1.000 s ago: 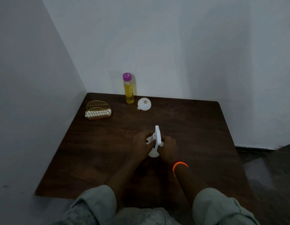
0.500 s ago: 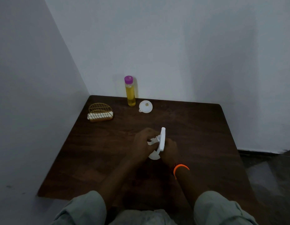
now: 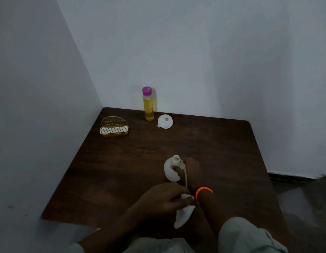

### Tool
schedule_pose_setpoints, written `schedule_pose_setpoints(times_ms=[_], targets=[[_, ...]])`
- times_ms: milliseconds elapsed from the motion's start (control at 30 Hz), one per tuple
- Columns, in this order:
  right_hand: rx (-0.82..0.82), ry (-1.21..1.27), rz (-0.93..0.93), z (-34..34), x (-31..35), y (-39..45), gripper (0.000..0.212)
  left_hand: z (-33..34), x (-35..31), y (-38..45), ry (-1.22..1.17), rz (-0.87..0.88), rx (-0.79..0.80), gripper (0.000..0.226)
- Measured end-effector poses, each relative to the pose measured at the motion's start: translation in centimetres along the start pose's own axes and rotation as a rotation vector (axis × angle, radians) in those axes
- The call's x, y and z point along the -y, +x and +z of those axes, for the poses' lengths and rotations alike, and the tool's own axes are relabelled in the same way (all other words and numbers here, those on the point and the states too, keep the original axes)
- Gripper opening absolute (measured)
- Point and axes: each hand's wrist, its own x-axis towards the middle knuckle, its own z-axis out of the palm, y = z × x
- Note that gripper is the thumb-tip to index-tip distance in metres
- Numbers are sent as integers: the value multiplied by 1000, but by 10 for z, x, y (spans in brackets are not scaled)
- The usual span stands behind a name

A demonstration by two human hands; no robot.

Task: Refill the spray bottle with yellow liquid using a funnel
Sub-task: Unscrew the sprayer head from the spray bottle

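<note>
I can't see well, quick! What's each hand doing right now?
Left hand: closed on the sprayer head, its tube trailing up to the bottle.
Right hand: closed on the white bottle, whose neck is open.

I see a dark wood-grain worktop [image 3: 204, 143] pushed into a corner between two plain pale walls [image 3: 195, 52], in dim light; to the right, dark floor [image 3: 304, 198] meets a dark skirting strip [image 3: 293, 175] along the wall
</note>
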Motion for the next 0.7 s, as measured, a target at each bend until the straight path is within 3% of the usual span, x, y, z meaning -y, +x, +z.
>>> schedule_pose_setpoints(times_ms=[67, 200, 333, 433, 567, 633, 700], targets=[[-18, -49, -3, 4, -5, 3, 58, 3, 4, -6, 166, 59, 13, 21], [-53, -42, -18, 13, -7, 3, 84, 9, 11, -13, 165, 227, -99, 23], [-7, 15, -17, 7, -8, 4, 44, 1, 10, -16, 266, 255, -156, 23], [-27, 57, -16, 7, -9, 5, 45, -2, 6, -21, 253, 226, -179, 29], [-17, 108, -32, 8, -10, 6, 40, -18, -8, -21, 189, 170, -232, 20], [-51, 114, -27, 11, -12, 6, 49, -24, -13, -25, 240, 200, -161, 25], [-71, 106, -42, 19, -22, 13, 62, -30, -15, -31, 353, 154, 30, 42]])
